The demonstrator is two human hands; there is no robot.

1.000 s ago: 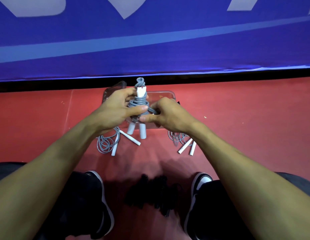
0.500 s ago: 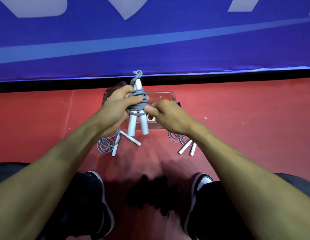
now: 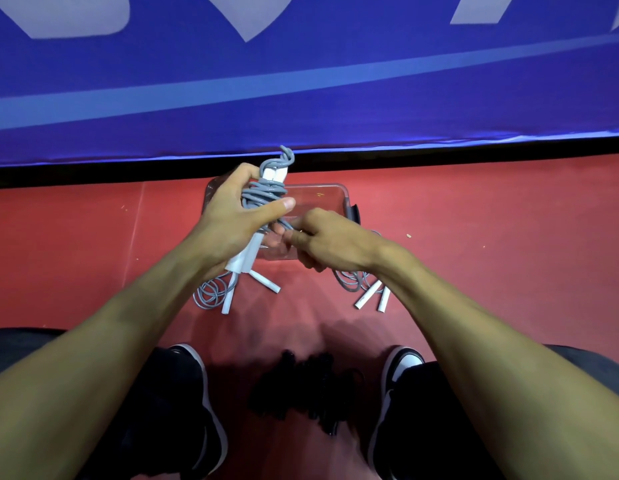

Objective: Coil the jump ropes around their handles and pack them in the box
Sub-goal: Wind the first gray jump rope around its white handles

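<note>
- The left hand (image 3: 231, 216) gripped a jump rope (image 3: 263, 195) just above the clear box (image 3: 332, 195), its two white handles (image 3: 244, 259) pressed together and tilted, grey cord wound round their upper part under the thumb.
- A twisted loop of cord stuck out past the top of the handles, towards the blue banner (image 3: 301, 81).
- The right hand (image 3: 321, 240) was curled tight, pinching the loose tail of that cord close beside the left thumb.
- Judged step: finishing the coil on this rope; the winding looked almost done and the tail needed securing.
- Next move called for, by my reading: tuck or pull the tail under a turn while the left grip kept the wraps from springing loose, then lower the bundle into the box right below.
- Two more ropes lay on the red floor (image 3: 491, 271), not yet coiled: one left rope (image 3: 211, 292) near the left wrist, one right rope (image 3: 366, 289) partly hidden under the right forearm.
- The box looked to hold nothing yet, though the hands covered part of it.
- Something dark lay between the shoes (image 3: 398, 375), too murky to name.
</note>
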